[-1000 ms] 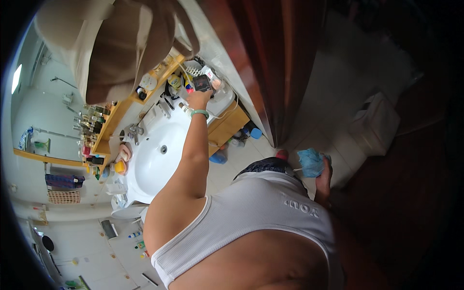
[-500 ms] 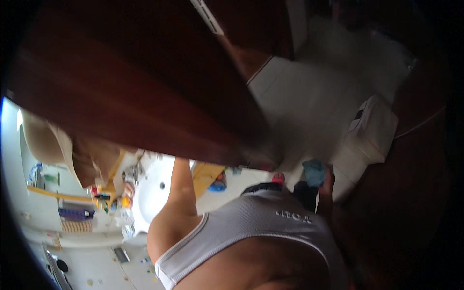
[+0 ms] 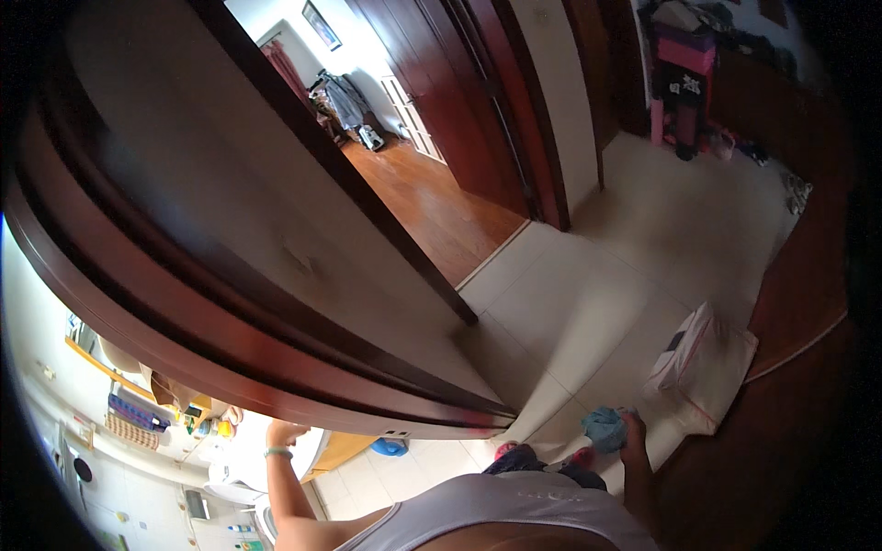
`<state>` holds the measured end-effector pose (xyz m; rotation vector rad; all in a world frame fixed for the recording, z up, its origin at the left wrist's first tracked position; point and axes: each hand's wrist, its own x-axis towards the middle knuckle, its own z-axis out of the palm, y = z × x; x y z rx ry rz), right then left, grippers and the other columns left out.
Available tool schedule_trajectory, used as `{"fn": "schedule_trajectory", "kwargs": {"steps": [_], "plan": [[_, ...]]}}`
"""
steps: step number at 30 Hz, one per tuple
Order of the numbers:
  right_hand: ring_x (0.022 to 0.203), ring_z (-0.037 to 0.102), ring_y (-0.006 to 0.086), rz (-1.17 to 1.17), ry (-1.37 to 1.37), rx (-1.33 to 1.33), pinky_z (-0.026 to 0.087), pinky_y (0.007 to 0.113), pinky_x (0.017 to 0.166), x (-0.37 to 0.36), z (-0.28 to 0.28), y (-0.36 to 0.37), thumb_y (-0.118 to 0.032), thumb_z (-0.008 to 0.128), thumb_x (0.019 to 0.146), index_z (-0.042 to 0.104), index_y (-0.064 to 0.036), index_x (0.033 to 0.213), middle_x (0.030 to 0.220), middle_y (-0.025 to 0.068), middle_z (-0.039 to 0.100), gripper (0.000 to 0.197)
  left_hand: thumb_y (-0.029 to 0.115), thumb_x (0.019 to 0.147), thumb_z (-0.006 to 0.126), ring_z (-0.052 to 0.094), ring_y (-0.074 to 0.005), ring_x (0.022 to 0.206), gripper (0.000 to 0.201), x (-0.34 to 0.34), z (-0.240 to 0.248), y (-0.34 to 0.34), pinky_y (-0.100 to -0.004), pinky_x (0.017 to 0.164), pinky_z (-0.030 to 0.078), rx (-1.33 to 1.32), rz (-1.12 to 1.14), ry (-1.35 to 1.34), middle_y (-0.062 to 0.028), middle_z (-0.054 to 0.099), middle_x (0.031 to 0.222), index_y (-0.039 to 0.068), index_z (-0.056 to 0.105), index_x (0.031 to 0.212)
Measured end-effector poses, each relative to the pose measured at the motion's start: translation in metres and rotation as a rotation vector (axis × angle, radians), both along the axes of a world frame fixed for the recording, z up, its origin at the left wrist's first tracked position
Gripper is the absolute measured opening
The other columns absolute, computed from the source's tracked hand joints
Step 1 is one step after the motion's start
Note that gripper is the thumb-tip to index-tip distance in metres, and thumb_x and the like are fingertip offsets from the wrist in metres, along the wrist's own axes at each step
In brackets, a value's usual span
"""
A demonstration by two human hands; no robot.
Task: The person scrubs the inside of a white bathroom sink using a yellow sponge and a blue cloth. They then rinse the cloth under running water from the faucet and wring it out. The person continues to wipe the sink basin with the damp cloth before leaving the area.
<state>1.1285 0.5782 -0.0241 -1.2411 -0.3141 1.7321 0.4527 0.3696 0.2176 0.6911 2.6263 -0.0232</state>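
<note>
Teal-blue cloth [image 3: 604, 428], crumpled into a loose wad, hangs at the person's right side, low over the pale tiled floor [image 3: 588, 312], clutched in the right hand [image 3: 632, 432]. The fingers look curled shut around its edge, though the hand is small in the view and the exact grip is hard to read. Judging by its folds, the cloth is soft, light and limp: it would take no care against breakage, would bunch wherever it is gathered, and any handful of it would serve as a hold. It shows no print or pattern that can be made out. The left hand [image 3: 283, 432] is raised near the rim of a white basin [image 3: 241, 459], just under the edge of the dark wooden door [image 3: 276, 303], a pale band on its wrist; whether its fingers are open or closed on anything cannot be told. A white bag with a red trim [image 3: 703, 367] lies on the floor near the cloth
</note>
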Motion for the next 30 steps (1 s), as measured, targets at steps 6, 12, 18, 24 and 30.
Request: {"fn": "schedule_trajectory", "kwargs": {"steps": [6,12,18,24,30], "plan": [[0.106,0.055,0.0297,0.041,0.499,-0.051,0.042,0.045,0.097,0.011,-0.005,0.099,-0.024,0.058,0.076,0.055,-0.0056,0.11,0.11,0.0095,0.059,0.039,0.042,0.067,0.08,0.064,-0.0262,0.067,0.047,0.078,-0.133,-0.125,-0.04,0.053,0.052,0.021,0.458,-0.655,-0.0125,0.068,0.082,0.001,0.066,0.088],[0.112,0.053,0.032,0.233,0.632,0.054,0.039,0.047,0.101,-0.034,-0.022,0.222,-0.018,0.055,0.069,0.052,-0.0032,0.12,0.117,0.0137,0.056,0.053,0.041,0.063,0.082,0.064,-0.0257,0.072,0.056,0.232,-0.183,0.021,-0.039,0.058,0.051,-0.089,0.34,-0.717,-0.0123,0.067,0.088,0.001,0.063,0.097],[0.11,0.054,0.0358,0.518,0.702,-0.21,0.042,0.05,0.099,-0.033,0.018,0.353,-0.015,0.056,0.065,0.05,0.0001,0.121,0.118,0.0186,0.057,0.059,0.041,0.059,0.085,0.064,-0.0252,0.077,0.067,0.293,-0.218,0.187,-0.0379,0.064,0.051,-0.206,0.257,-0.652,-0.0121,0.067,0.093,0.0,0.06,0.105],[0.107,0.056,0.037,0.478,0.531,-0.144,0.044,0.053,0.096,0.032,0.013,0.508,-0.008,0.058,0.062,0.049,0.0023,0.122,0.115,0.019,0.058,0.062,0.041,0.054,0.087,0.064,-0.0247,0.083,0.078,0.319,-0.242,0.394,-0.0369,0.069,0.051,-0.252,0.111,-0.597,-0.0119,0.067,0.099,-0.001,0.058,0.113],[0.116,0.05,0.0359,0.166,0.707,0.157,0.04,0.057,0.097,0.105,0.026,0.636,-0.044,0.064,0.076,0.048,-0.0037,0.127,0.126,0.0165,0.053,0.066,0.041,0.05,0.09,0.064,-0.0242,0.088,0.09,0.343,-0.256,0.635,-0.0358,0.074,0.051,-0.265,0.036,-0.52,-0.0117,0.067,0.104,-0.002,0.055,0.121]]}}
